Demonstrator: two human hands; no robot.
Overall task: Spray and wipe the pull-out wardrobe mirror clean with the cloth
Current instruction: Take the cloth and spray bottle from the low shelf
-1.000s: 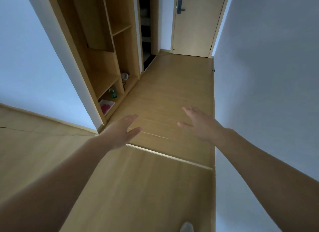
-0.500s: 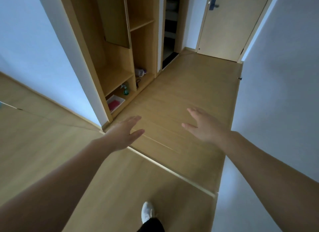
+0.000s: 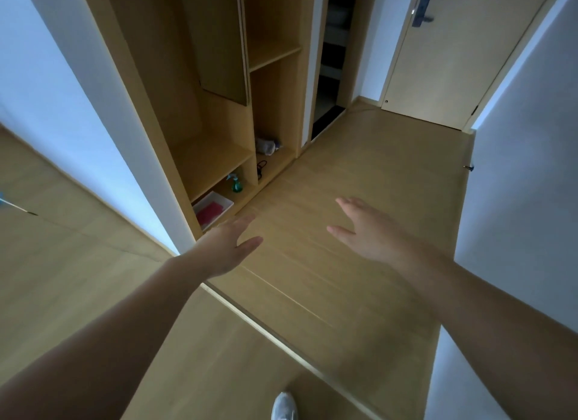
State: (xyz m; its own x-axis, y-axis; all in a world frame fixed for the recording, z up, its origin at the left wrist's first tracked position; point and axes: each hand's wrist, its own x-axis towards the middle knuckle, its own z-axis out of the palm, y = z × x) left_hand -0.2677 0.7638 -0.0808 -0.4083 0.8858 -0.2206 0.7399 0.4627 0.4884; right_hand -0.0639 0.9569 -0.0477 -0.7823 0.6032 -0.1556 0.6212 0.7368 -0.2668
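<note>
An open wooden wardrobe (image 3: 219, 157) stands at the left of the hallway. In its bottom compartment a green spray bottle (image 3: 236, 183) stands upright beside a white tray (image 3: 225, 200) that holds a pink cloth (image 3: 209, 214). A flat panel (image 3: 219, 44) hangs edge-on inside the wardrobe; whether it is the mirror I cannot tell. My left hand (image 3: 226, 247) and my right hand (image 3: 369, 232) reach forward over the floor with straight fingers, holding nothing. Both are short of the wardrobe.
A crumpled bag (image 3: 266, 144) and a dark cord (image 3: 261, 166) lie in the right lower compartment. A closed door (image 3: 438, 60) ends the hallway. A metal floor strip (image 3: 281, 329) crosses ahead. My white shoe (image 3: 284, 407) shows at the bottom. White wall lies to the right.
I have walked closer to the wardrobe; it and the door loom larger. Both hands stay outstretched and empty. My shoe shows at the bottom of the view.
</note>
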